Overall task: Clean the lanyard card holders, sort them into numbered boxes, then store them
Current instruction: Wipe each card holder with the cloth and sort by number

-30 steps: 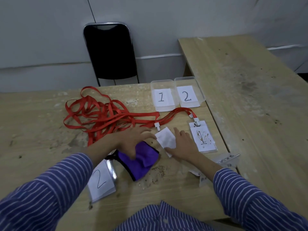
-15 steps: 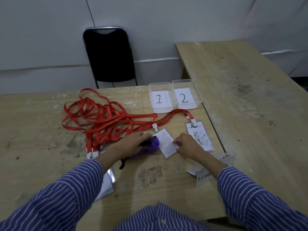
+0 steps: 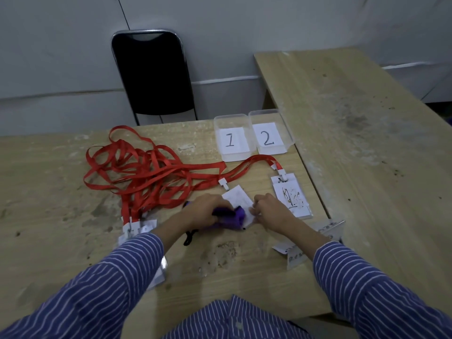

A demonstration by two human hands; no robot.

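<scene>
My left hand [image 3: 204,212] grips a bunched purple cloth [image 3: 232,220] and presses it onto a white card holder [image 3: 237,197] in the middle of the table. My right hand [image 3: 270,211] pinches that holder's near right edge. A second, stained card holder [image 3: 291,198] lies just to the right, clipped to a red lanyard. A tangle of red lanyards [image 3: 146,174] spreads to the left. Two clear boxes stand at the back, one labelled 1 [image 3: 231,139] and one labelled 2 [image 3: 269,135].
More card holders lie under my left forearm [image 3: 137,228] and beside my right forearm [image 3: 327,231]. A black chair [image 3: 151,74] stands behind the table. A second wooden table [image 3: 354,113] adjoins on the right. Dirt specks [image 3: 222,255] mark the table near me.
The purple cloth, first spread flat under my left hand, is now bunched and has moved right onto the white card holder. My right hand shifted slightly to hold the holder's edge.
</scene>
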